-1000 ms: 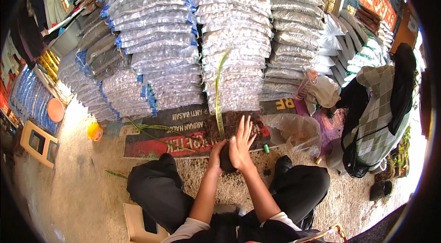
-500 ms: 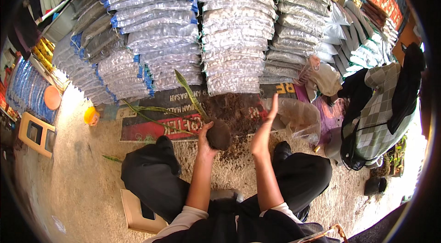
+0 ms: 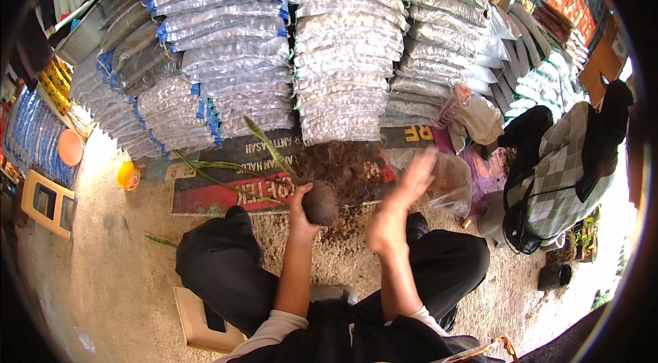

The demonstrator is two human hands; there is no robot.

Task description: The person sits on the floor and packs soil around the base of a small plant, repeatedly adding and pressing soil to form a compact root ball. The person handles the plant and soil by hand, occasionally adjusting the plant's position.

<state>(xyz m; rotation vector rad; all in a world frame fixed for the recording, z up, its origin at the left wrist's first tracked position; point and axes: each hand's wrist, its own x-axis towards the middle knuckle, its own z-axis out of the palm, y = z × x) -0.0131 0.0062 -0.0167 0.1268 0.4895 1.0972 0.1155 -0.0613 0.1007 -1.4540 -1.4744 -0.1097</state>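
My left hand [image 3: 299,210] holds the plant [image 3: 320,203] by its dark, round base at the near edge of the mat [image 3: 199,189]; pot or bare soil, I cannot tell. My right hand [image 3: 404,191], blurred, has its fingers outstretched before the mat's right part. At the mat's right end, a clear bag [image 3: 449,185], contents indistinct. Beyond the mat, filled sacks [image 3: 349,54], stacked, tops cut off.

Plant base [image 3: 320,203], matt; stacked bags [image 3: 349,54], glossy plastic; floor [image 3: 116,281], rough, gritty; trousers [image 3: 226,260], matt cloth; stool [image 3: 51,179], smooth plastic.
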